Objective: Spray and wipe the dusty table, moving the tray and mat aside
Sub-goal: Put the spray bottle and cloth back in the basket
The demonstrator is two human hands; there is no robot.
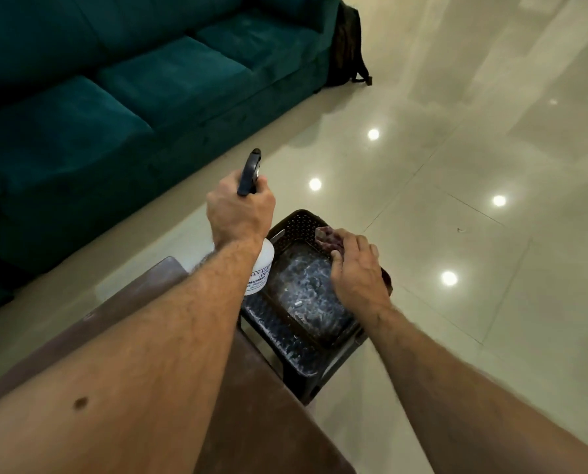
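Observation:
My left hand (pixel 239 210) grips the neck of a white spray bottle (pixel 260 268) with a dark trigger head (pixel 250 172), held upright over the table's far end. My right hand (pixel 357 268) holds a reddish-purple cloth (pixel 325 238) against the far rim of a dark perforated tray (pixel 297 224). The tray sits on a low dark stool (pixel 285 340) streaked with white dust. The brown table (pixel 142 295) lies under my left forearm, mostly hidden by it. I see no mat.
A teal sofa (pixel 114 83) fills the upper left, close to the table. A dark backpack (pixel 349 46) leans against its end. Glossy cream floor tiles (pixel 474 165) spread to the right.

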